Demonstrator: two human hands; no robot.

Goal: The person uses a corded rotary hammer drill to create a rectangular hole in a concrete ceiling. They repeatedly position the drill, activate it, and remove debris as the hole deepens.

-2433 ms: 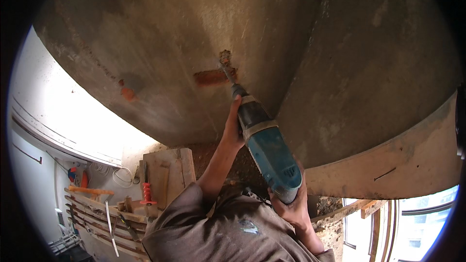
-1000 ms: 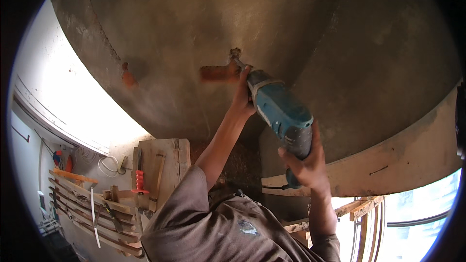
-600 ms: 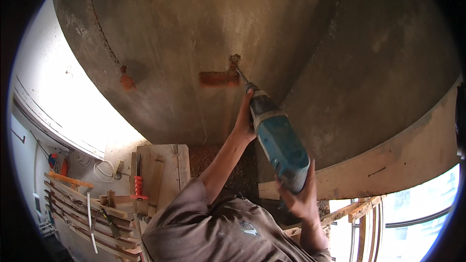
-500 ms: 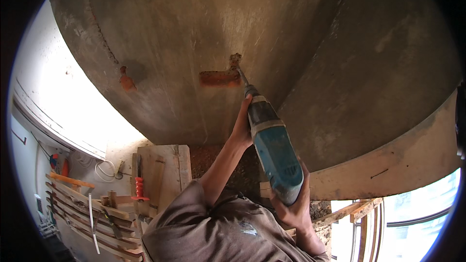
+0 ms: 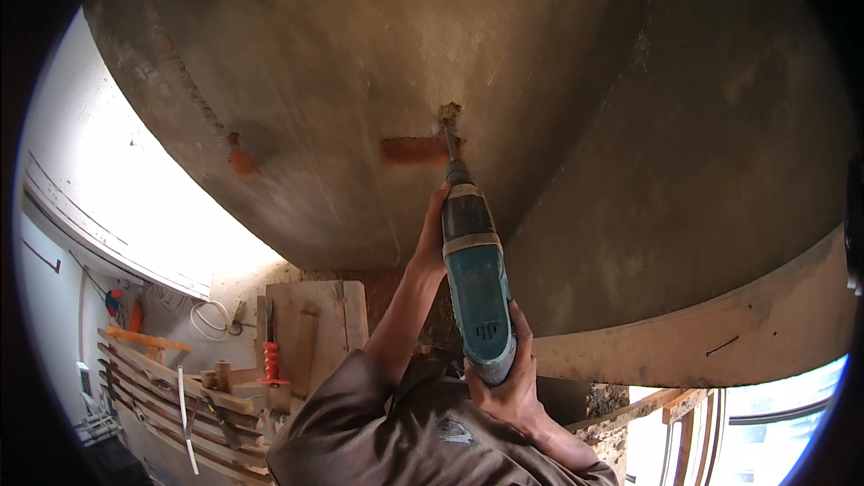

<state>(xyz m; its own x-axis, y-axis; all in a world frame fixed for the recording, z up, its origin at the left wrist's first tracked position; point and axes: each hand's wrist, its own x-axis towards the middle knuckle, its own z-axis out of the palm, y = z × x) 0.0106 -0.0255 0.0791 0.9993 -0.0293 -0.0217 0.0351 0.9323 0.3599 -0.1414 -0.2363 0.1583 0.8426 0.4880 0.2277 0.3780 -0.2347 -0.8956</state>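
Note:
Both my hands hold a teal and black rotary hammer (image 5: 477,292), its metal bit (image 5: 450,137) pointing away from me at a grey concrete surface (image 5: 342,54). My left hand (image 5: 433,232) wraps the black front housing from its left side, with the thumb near the chuck. At the rear end, my right hand (image 5: 515,389) is closed round the grip, which the body of the tool partly hides. The bit reaches a small rough chipped hole (image 5: 449,112). It passes in front of a reddish-brown rectangular recess (image 5: 414,150) in the concrete.
A second reddish patch (image 5: 241,160) lies farther left on the concrete. At lower left are a wooden board (image 5: 333,315), a chisel with a red guarded grip (image 5: 271,362), stacked wooden slats (image 5: 171,396) and a coiled white cable (image 5: 209,319). Wooden framing (image 5: 684,405) stands at lower right.
The rotary hammer has swung from a slant to nearly straight, its rear end and my right hand moving left. The bit's tip now meets the chipped hole instead of the recess's right end.

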